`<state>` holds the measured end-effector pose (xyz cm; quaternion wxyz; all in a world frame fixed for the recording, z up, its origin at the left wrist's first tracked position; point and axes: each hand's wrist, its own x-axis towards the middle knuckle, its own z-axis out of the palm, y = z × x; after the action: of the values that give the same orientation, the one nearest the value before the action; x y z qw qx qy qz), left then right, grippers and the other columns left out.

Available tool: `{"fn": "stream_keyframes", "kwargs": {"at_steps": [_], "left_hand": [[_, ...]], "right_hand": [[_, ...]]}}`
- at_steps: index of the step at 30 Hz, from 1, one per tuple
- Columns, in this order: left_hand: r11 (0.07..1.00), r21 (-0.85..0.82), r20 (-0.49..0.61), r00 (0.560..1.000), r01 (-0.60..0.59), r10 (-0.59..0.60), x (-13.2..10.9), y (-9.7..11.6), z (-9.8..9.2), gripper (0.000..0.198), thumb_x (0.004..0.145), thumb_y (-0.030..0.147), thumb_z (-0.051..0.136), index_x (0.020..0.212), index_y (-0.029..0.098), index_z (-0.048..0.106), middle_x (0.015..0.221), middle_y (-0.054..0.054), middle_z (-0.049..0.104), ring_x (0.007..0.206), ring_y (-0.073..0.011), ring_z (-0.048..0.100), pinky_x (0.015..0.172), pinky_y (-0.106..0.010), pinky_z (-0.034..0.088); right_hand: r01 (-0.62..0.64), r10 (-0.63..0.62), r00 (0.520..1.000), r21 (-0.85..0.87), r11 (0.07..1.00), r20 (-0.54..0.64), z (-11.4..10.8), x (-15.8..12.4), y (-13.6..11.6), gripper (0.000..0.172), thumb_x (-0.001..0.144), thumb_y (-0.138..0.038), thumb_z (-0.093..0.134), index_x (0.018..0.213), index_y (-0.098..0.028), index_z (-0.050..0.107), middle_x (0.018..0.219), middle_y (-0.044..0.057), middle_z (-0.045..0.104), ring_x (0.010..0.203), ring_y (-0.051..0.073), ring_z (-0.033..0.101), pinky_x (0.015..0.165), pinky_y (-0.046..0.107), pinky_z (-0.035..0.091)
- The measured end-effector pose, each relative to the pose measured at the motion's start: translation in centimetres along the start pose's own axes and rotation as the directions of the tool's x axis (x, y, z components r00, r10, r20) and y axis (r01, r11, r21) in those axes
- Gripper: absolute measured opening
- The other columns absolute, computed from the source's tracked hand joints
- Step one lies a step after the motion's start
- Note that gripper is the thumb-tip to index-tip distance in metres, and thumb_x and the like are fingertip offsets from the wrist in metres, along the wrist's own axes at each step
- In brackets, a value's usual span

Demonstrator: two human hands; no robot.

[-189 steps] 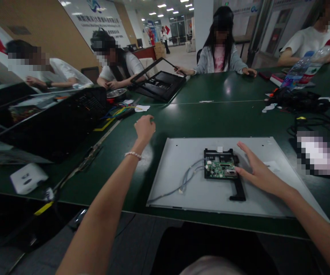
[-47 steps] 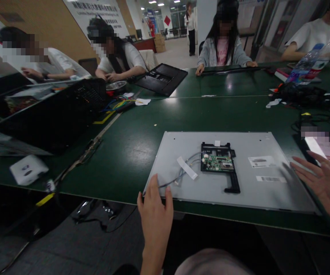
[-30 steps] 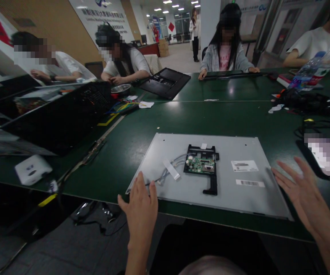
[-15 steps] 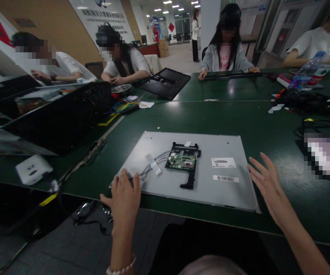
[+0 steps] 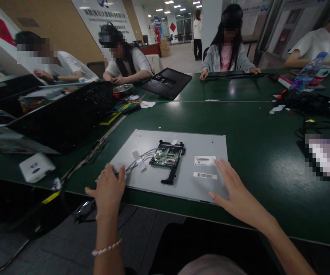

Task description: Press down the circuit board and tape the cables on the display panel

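A grey metal display panel (image 5: 199, 145) lies flat on the green table (image 5: 256, 130), back side up. A small green circuit board (image 5: 165, 157) in a black bracket sits near its middle, with thin wires and a white ribbon strip (image 5: 138, 160) leading left. Two white labels (image 5: 205, 160) are stuck right of the board. My left hand (image 5: 107, 191) rests on the panel's near left corner, fingers on top. My right hand (image 5: 236, 191) lies flat and open on the panel's near right corner. Neither hand holds anything else.
A black monitor housing (image 5: 64, 114) and a white box (image 5: 36, 168) lie at the left. Coloured wires (image 5: 122, 107) and another black back cover (image 5: 167, 82) sit further back. Black cables (image 5: 308, 101) and a plastic bottle (image 5: 311, 70) are at the right. Several people sit around the table.
The panel has slid to the left along the table's near edge, with both my hands moving left with it. My right hand now lies on the panel's corner.
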<state>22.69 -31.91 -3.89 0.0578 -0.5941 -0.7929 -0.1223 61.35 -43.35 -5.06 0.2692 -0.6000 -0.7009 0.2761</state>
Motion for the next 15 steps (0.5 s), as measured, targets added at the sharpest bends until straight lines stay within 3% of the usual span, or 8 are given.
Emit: {"fn": "stream_keyframes", "kwargs": {"at_steps": [4,9,15], "left_hand": [[0.996,-0.045,-0.014,0.997,0.077,-0.078,1.2,-0.9,-0.1,0.059,0.098,0.054,0.027,0.133,0.012,0.050,0.127,-0.028,0.059,0.117,-0.0426,0.055,0.100,-0.076,0.019],[0.995,-0.028,-0.044,0.994,0.100,-0.101,1.9,-1.6,-0.2,0.060,0.098,0.054,0.029,0.131,0.009,0.051,0.123,-0.030,0.060,0.115,-0.0428,0.056,0.099,-0.074,0.023],[0.997,-0.015,-0.051,0.996,0.075,-0.076,2.7,-2.9,0.0,0.060,0.100,0.054,0.030,0.131,0.006,0.049,0.127,-0.026,0.059,0.117,-0.0416,0.054,0.099,-0.075,0.024]], "right_hand": [[0.027,-0.011,0.994,-0.145,0.989,0.105,0.6,0.7,-1.6,0.090,0.087,-0.055,0.057,0.158,-0.033,0.006,0.167,0.006,-0.001,0.151,0.035,-0.005,0.119,0.055,0.020],[0.110,-0.067,0.989,-0.338,0.935,0.135,1.5,1.9,-2.9,0.092,0.080,-0.056,0.067,0.157,-0.034,0.021,0.165,0.013,0.013,0.148,0.046,0.004,0.116,0.065,0.007],[0.141,-0.099,0.986,-0.363,0.921,0.134,2.5,3.0,-3.9,0.087,0.083,-0.055,0.064,0.156,-0.034,0.022,0.163,0.014,0.018,0.148,0.048,0.006,0.115,0.065,0.012]]}}
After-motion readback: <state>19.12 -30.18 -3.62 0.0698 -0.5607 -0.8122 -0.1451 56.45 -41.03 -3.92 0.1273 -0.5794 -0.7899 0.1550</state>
